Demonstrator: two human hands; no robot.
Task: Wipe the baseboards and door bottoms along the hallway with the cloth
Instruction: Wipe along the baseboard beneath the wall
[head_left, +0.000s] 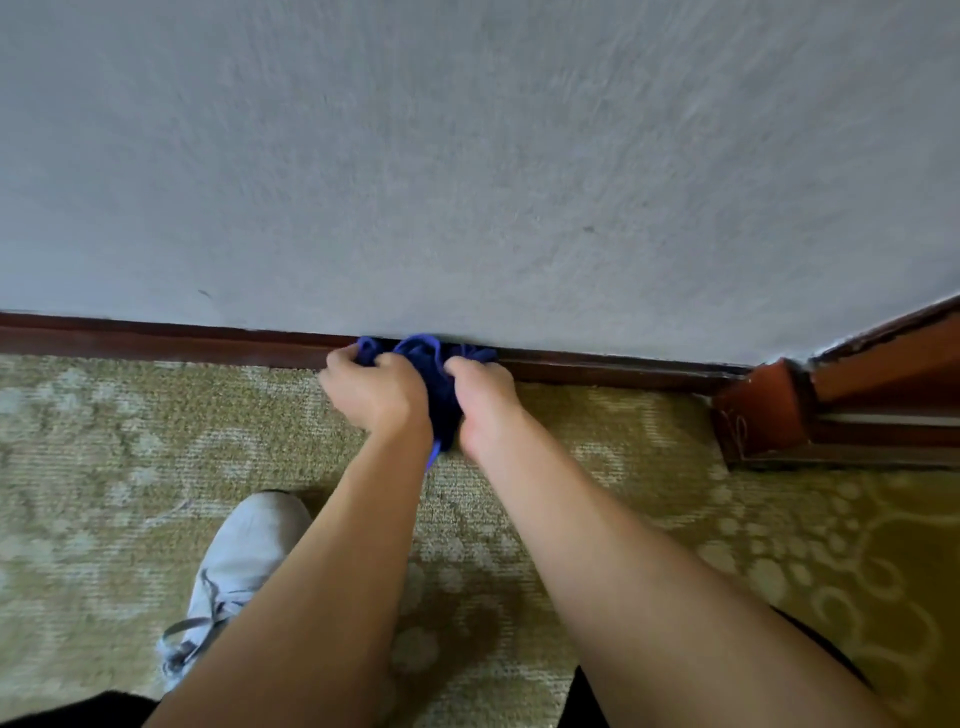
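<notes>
My left hand (375, 391) and right hand (482, 397) clutch the soft, light, bunched dark-blue cloth (435, 375), fingers curled round it, against the dark wooden baseboard (156, 343).

A crumpled dark blue cloth (434, 374) with lighter blue edging is bunched against the dark reddish-brown wooden baseboard (156, 343), where wall meets floor. The baseboard runs along the floor's far edge to a red-brown door frame (758, 410) at the right.

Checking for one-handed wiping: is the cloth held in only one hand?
No, both the left hand and the right hand grip the blue cloth against the baseboard.
</notes>
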